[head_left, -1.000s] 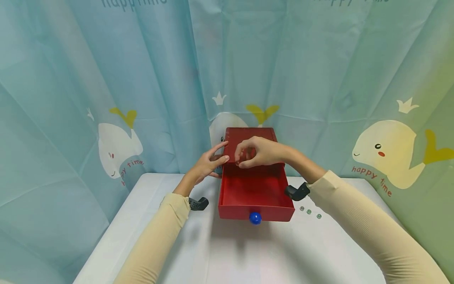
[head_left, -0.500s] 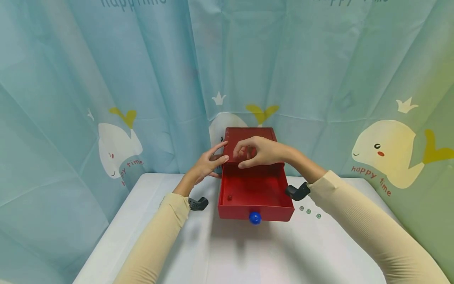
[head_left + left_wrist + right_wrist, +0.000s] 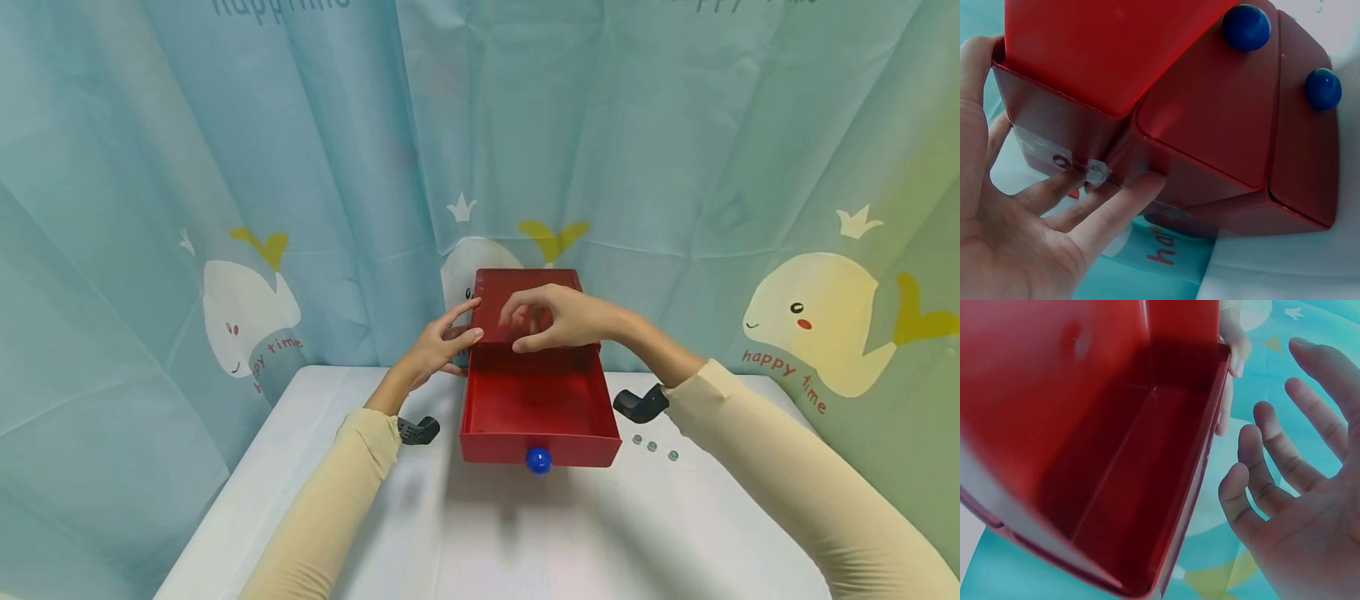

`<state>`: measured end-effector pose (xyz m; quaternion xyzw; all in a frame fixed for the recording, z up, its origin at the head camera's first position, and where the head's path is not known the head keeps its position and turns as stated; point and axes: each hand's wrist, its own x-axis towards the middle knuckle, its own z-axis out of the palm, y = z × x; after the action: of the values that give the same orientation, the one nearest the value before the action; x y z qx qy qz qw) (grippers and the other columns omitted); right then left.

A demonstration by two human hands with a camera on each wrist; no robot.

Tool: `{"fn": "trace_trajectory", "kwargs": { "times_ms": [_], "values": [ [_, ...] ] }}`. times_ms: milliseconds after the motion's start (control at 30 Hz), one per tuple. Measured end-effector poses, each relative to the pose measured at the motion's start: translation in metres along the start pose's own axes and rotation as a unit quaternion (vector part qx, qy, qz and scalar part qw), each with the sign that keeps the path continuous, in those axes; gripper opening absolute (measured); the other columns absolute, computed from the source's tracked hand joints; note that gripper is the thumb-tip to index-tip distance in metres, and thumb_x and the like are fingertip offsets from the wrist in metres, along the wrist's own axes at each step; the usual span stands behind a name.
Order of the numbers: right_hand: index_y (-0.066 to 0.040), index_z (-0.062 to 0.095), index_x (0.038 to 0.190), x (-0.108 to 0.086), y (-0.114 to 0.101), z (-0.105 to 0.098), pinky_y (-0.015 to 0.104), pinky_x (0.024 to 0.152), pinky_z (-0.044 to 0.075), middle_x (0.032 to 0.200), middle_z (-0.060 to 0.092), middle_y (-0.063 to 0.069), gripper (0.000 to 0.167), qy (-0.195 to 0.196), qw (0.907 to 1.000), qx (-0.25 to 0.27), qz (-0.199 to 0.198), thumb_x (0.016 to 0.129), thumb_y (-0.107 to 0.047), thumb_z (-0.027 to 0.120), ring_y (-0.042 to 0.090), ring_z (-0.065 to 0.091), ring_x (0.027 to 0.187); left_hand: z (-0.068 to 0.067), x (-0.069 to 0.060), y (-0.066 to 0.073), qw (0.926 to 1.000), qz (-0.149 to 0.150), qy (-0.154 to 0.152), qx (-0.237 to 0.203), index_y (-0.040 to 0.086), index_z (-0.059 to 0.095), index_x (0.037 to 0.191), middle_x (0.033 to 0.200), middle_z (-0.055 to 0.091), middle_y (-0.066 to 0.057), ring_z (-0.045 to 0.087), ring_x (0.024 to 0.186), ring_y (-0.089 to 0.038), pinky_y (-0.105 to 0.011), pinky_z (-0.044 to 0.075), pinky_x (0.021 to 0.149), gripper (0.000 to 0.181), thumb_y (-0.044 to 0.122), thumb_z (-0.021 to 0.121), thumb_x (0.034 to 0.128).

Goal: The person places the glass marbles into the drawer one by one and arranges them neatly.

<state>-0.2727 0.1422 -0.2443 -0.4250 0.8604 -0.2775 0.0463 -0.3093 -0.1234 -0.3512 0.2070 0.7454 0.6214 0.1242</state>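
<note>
A red drawer cabinet has its top drawer pulled out, with a blue knob on the drawer front. In the left wrist view, lower drawer fronts with blue knobs are shut. My left hand rests against the cabinet's left side, fingers spread and mostly straight on the wall, thumb at the upper front edge. Over the back of the drawer hovers my right hand, fingers loosely bent and apart; the right wrist view shows nothing between them. A small blurred spot shows inside the drawer.
Several small, clear greenish glass pieces lie on the white table right of the drawer. A blue-green curtain with whale prints hangs behind the table and at its sides.
My right hand released a small red bead into the drawer; it lay near the front left corner and is now hardly visible. That hand then shifted slightly right. My left hand stayed put.
</note>
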Motion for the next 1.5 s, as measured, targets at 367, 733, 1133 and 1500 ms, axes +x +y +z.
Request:
{"fn": "trace_trajectory", "kwargs": {
  "times_ms": [367, 733, 1133, 1500],
  "values": [
    [-0.01, 0.068, 0.125, -0.022, 0.001, -0.011, 0.04, 0.076, 0.06, 0.112, 0.067, 0.011, 0.041, 0.027, 0.9995, 0.005, 0.013, 0.089, -0.023, 0.081, 0.021, 0.063, 0.094, -0.003, -0.003, 0.0, 1.0, 0.008, -0.002, -0.004, 0.039, 0.039, 0.158, 0.156, 0.045, -0.016, 0.049, 0.138, -0.037, -0.054, 0.06, 0.083, 0.063, 0.035, 0.064, 0.0996],
    [-0.008, 0.067, 0.125, -0.057, 0.013, -0.023, 0.032, 0.072, 0.058, 0.108, 0.064, 0.015, 0.041, 0.054, 0.9972, 0.021, 0.048, 0.088, -0.018, 0.082, 0.023, 0.063, 0.09, -0.006, -0.004, -0.001, 1.0, 0.007, -0.001, -0.004, 0.04, 0.04, 0.157, 0.155, 0.046, -0.015, 0.049, 0.138, -0.035, -0.054, 0.06, 0.083, 0.062, 0.035, 0.064, 0.1001],
    [-0.013, 0.067, 0.125, -0.103, 0.028, -0.03, 0.031, 0.075, 0.058, 0.108, 0.063, 0.004, 0.036, 0.089, 0.9935, 0.025, 0.066, 0.092, -0.017, 0.079, 0.022, 0.065, 0.088, -0.004, -0.004, 0.001, 1.0, -0.001, 0.003, 0.007, 0.041, 0.04, 0.157, 0.157, 0.044, -0.014, 0.049, 0.138, -0.036, -0.056, 0.058, 0.086, 0.063, 0.038, 0.064, 0.0991],
    [-0.019, 0.067, 0.123, -0.137, 0.041, -0.027, 0.028, 0.073, 0.058, 0.109, 0.066, 0.0, 0.034, 0.118, 0.991, 0.004, 0.062, 0.091, -0.013, 0.079, 0.018, 0.064, 0.085, -0.002, -0.003, 0.003, 0.9999, 0.001, 0.003, 0.01, 0.042, 0.04, 0.157, 0.157, 0.044, -0.014, 0.048, 0.138, -0.036, -0.055, 0.059, 0.085, 0.063, 0.038, 0.064, 0.0988]
  ]
}}
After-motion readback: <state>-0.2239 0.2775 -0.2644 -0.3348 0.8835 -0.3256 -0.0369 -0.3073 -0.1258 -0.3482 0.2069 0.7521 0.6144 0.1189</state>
